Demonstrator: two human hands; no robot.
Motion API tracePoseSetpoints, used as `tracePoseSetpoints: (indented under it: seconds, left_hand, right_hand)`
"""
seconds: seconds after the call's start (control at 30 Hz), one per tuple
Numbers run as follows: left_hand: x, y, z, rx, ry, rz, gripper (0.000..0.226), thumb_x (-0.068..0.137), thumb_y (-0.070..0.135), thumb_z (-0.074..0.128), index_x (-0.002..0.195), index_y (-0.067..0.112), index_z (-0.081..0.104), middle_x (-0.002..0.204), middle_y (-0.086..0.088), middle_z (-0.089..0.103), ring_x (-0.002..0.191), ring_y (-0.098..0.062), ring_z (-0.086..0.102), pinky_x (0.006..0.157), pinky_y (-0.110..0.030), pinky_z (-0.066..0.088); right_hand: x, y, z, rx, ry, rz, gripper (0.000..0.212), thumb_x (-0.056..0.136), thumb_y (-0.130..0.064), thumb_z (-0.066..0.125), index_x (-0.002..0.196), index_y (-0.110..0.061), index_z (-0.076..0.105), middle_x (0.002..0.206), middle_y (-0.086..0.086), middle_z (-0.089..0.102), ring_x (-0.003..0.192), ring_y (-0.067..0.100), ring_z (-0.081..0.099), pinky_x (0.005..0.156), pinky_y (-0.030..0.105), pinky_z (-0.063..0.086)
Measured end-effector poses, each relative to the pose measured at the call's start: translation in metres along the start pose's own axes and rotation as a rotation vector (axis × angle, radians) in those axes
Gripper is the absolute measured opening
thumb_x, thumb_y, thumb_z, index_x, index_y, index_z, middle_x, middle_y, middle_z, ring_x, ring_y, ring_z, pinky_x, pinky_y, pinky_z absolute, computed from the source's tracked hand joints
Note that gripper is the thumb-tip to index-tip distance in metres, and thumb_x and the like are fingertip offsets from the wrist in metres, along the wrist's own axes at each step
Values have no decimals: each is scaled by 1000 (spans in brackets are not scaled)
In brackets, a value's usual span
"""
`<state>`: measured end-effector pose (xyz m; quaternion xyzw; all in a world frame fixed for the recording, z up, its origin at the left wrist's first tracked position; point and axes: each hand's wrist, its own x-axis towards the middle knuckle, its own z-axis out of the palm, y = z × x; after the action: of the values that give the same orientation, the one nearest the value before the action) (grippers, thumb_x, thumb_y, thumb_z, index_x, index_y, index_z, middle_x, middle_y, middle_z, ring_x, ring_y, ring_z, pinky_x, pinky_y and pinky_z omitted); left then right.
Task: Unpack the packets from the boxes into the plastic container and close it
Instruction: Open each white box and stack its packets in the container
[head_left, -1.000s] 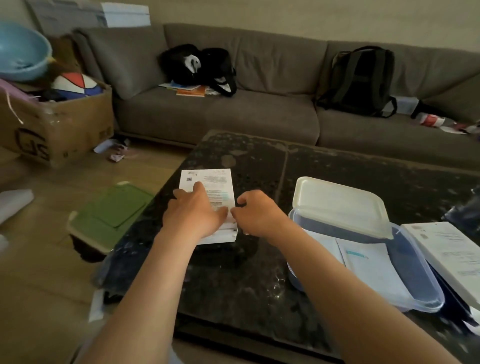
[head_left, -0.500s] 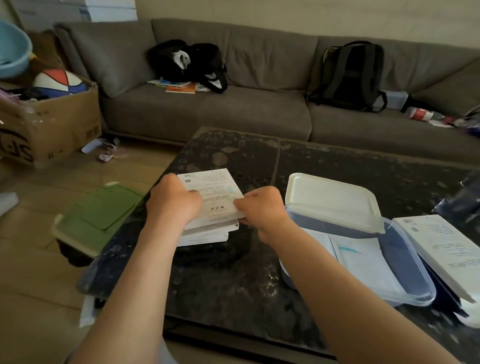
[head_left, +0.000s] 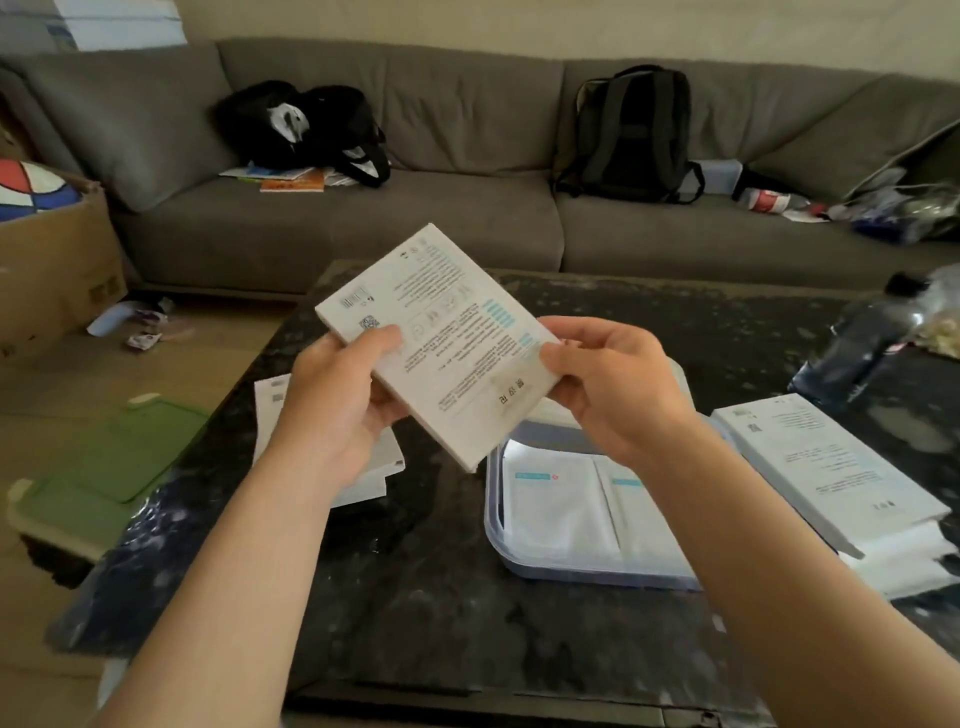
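Head cam: both hands, left hand and right hand, grip a flat box above the plastic container, so opening its flap probably comes next.

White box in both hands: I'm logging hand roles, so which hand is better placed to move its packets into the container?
Right, probably: the right hand grips the white box on the side nearest the container; the left hand grips the edge farther from it.
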<state>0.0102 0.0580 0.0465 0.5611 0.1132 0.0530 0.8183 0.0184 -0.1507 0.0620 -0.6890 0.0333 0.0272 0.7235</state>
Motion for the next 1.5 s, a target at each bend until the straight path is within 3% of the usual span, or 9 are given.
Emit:
tracePoseSetpoints:
  seconds: [0.23,0.33,0.63,0.8,1.0,1.13,1.23,1.3,1.5]
  left_hand:
    - [-25,-34,61,-127,-341,-134,44,81,20,69,123,31,62,116,-2,75,107,-22,73,81,-45,62]
    - [-30,-52,74,-124,-449,-147,48,84,12,67,128,32,60,120,-6,73,112,-27,71,81,-47,61]
    - [-34,-92,96,-106,-480,-66,62,83,11,71,139,34,56,134,-9,66,124,-32,63,92,-56,56]
    - [-33,-101,95,-51,-466,-34,70,80,12,73,144,32,51,136,-6,65,125,-32,62,90,-54,57]
    - [-29,-103,91,-29,-466,-7,71,81,12,72,143,35,50,134,-4,65,124,-30,63,89,-53,58]
    - [-30,-104,91,-25,-426,56,72,80,9,72,144,34,50,133,-3,65,124,-28,63,86,-50,59]
    - [-32,-105,92,4,-396,155,67,81,8,70,139,37,53,131,2,67,123,-23,64,86,-48,59]
    - [-32,-106,91,53,-390,237,63,83,9,71,136,39,55,134,2,65,127,-24,61,94,-55,56]
    - [-34,-108,93,146,-420,392,63,87,3,70,133,44,57,137,5,64,130,-18,59,97,-37,56]
  right_hand:
    - [-10,6,-53,10,127,1,12,95,-12,66,102,-18,75,92,-4,78,88,19,76,78,41,64]
    - [-15,11,-72,-18,147,-53,10,95,-16,67,102,-20,73,90,-7,77,87,14,76,75,35,64]
    - [-26,38,-94,-256,57,3,55,85,-39,77,128,-37,42,107,-9,64,87,15,73,59,28,62]
    - [-18,46,-96,-236,36,24,56,83,-36,80,126,-34,43,104,-12,65,80,1,72,54,25,59]
    - [-13,46,-99,-185,-12,65,54,89,-23,76,132,-29,45,111,-4,68,88,18,75,63,33,64]
    - [-13,48,-98,-374,93,55,66,84,-39,78,135,-34,37,106,-8,62,84,17,72,57,26,61]
    - [-16,52,-96,-633,265,-112,47,80,-52,77,109,-33,46,96,-12,59,76,11,66,57,24,60]
    - [-18,54,-92,-662,240,-185,30,84,-52,73,92,-30,54,87,-14,64,70,10,66,55,22,59]
    - [-16,57,-86,-495,132,-121,12,94,-32,69,87,-23,67,85,-15,68,73,4,69,50,22,58]
